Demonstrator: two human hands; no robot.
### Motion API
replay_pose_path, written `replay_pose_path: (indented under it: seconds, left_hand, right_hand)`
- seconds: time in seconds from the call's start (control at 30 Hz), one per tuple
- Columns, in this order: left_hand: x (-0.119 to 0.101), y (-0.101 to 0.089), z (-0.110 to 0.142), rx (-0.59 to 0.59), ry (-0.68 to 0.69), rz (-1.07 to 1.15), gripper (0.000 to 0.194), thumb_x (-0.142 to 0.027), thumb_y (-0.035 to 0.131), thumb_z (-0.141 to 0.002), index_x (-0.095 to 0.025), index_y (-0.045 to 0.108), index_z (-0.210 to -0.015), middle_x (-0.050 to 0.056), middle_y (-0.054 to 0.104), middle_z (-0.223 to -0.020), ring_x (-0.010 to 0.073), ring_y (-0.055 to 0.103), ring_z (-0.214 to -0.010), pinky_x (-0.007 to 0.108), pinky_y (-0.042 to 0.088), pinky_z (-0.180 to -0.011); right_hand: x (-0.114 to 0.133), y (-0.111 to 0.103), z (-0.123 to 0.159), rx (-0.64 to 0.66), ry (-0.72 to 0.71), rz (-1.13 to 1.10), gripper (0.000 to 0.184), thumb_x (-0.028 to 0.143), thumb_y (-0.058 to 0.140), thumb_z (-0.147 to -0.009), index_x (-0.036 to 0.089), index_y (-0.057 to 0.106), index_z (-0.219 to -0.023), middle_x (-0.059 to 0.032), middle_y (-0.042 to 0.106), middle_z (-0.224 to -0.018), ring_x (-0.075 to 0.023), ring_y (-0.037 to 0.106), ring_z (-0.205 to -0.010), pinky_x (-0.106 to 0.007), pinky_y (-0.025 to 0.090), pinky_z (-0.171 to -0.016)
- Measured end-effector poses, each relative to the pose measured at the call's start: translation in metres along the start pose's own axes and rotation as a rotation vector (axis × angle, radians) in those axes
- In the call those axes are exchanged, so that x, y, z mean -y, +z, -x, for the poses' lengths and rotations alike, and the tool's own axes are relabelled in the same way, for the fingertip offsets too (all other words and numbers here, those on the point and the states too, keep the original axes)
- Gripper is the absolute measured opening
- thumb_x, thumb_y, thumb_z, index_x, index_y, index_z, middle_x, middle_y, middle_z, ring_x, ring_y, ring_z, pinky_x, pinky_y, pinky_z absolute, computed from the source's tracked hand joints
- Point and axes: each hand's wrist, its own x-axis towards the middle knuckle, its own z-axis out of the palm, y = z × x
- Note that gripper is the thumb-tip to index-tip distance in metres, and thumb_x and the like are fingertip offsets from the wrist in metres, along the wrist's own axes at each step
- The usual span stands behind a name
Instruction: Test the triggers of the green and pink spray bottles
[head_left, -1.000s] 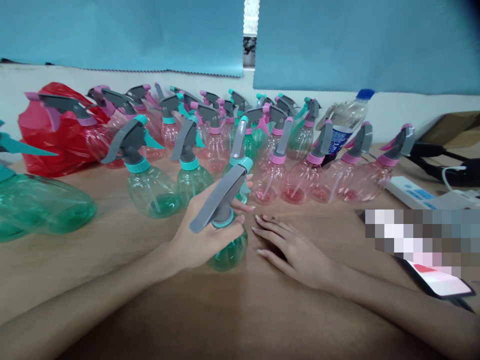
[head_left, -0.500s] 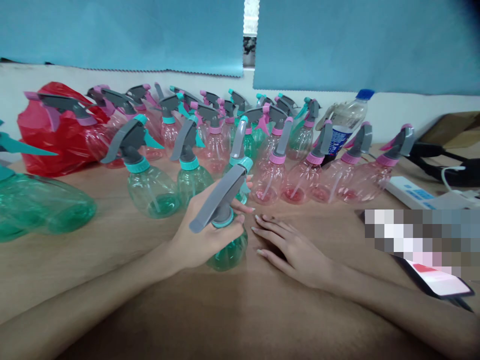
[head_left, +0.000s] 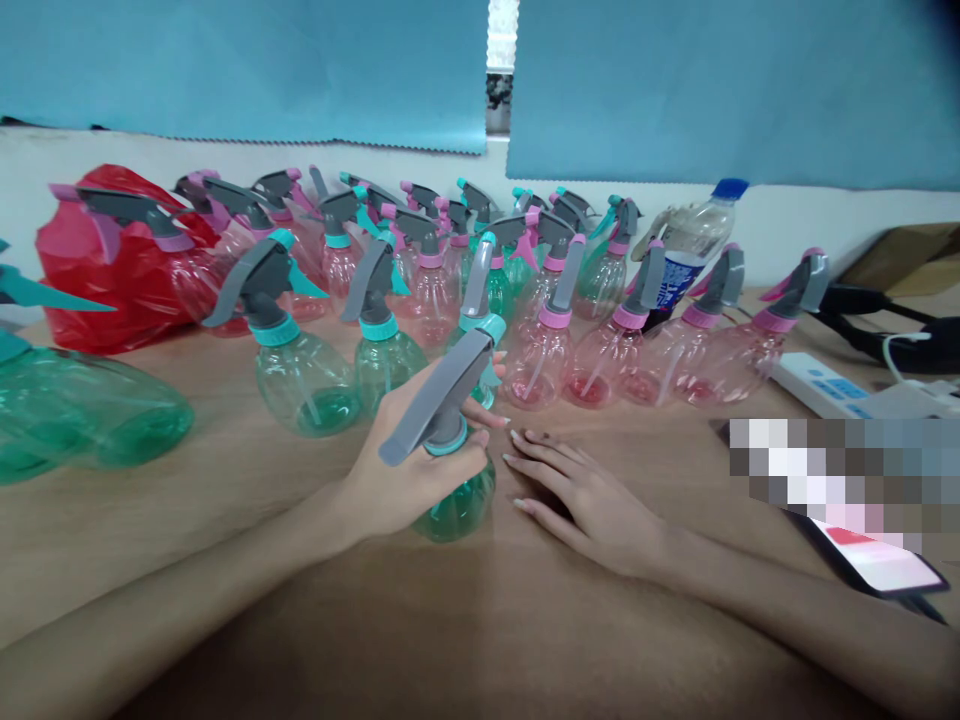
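In the middle of the head view stands a green spray bottle (head_left: 465, 505) with a grey and teal trigger head. My left hand (head_left: 397, 455) is closed around its neck, thumb on the near side; some fingers are hidden behind the head. My right hand (head_left: 577, 490) lies on the table to the right of the bottle, fingers spread and holding nothing. Just behind my left hand are more green spray bottles (head_left: 322, 390). A row of pink spray bottles (head_left: 536, 365) stands beyond my right fingertips.
Many more spray bottles (head_left: 431, 290) crowd the back by the wall. A red plastic bag (head_left: 112, 290) is at back left, green bottles (head_left: 97, 410) at the left edge. A tall bottle with a blue cap (head_left: 701, 230), a white power strip (head_left: 817, 385) and a phone (head_left: 885, 565) are on the right.
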Motion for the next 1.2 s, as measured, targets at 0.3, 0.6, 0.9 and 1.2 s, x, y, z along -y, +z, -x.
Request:
replay_pose_path:
  seconds: [0.3, 0.6, 0.9, 1.2]
  left_hand:
    - [-0.0042, -0.0046, -0.0031, 0.038, 0.008, -0.005, 0.032, -0.018, 0.055, -0.071, -0.024, 0.053, -0.103, -0.001, 0.07, -0.083, 0.0203, 0.066, -0.078, 0.033, 0.052, -0.073]
    - [-0.0066, -0.0073, -0.0049, 0.023, 0.03, -0.036, 0.019, -0.023, 0.055, -0.072, -0.026, 0.05, -0.091, -0.004, 0.066, -0.076, 0.0201, 0.067, -0.078, 0.032, 0.053, -0.076]
    - [-0.0055, -0.0056, -0.0041, 0.006, 0.007, 0.025, 0.012, -0.023, 0.056, -0.072, -0.025, 0.051, -0.082, -0.002, 0.066, -0.084, 0.0189, 0.068, -0.074, 0.031, 0.055, -0.071]
    - [-0.0036, -0.005, -0.0042, 0.01, 0.043, -0.012, 0.014, -0.02, 0.057, -0.073, -0.025, 0.055, -0.086, -0.002, 0.068, -0.075, 0.0213, 0.067, -0.077, 0.035, 0.053, -0.076]
  right_hand:
    - [0.0, 0.0002, -0.0004, -0.001, -0.001, -0.003, 0.046, 0.034, 0.048, -0.094, 0.019, 0.047, -0.138, -0.0112, 0.05, -0.142, -0.0268, 0.039, -0.136, -0.052, 0.037, -0.109]
    - [-0.0001, 0.0014, 0.0001, -0.027, -0.009, -0.006, 0.045, 0.033, 0.049, -0.094, 0.02, 0.048, -0.137, -0.011, 0.05, -0.142, -0.0263, 0.039, -0.135, -0.052, 0.037, -0.109]
    - [-0.0001, 0.0014, 0.0001, -0.009, -0.011, 0.014, 0.046, 0.033, 0.048, -0.094, 0.018, 0.047, -0.138, -0.0107, 0.05, -0.142, -0.0261, 0.038, -0.136, -0.051, 0.035, -0.11]
    - [-0.0001, 0.0012, -0.0002, 0.005, -0.006, 0.042, 0.045, 0.035, 0.045, -0.095, 0.017, 0.048, -0.136, -0.0108, 0.049, -0.143, -0.0258, 0.037, -0.137, -0.05, 0.036, -0.11]
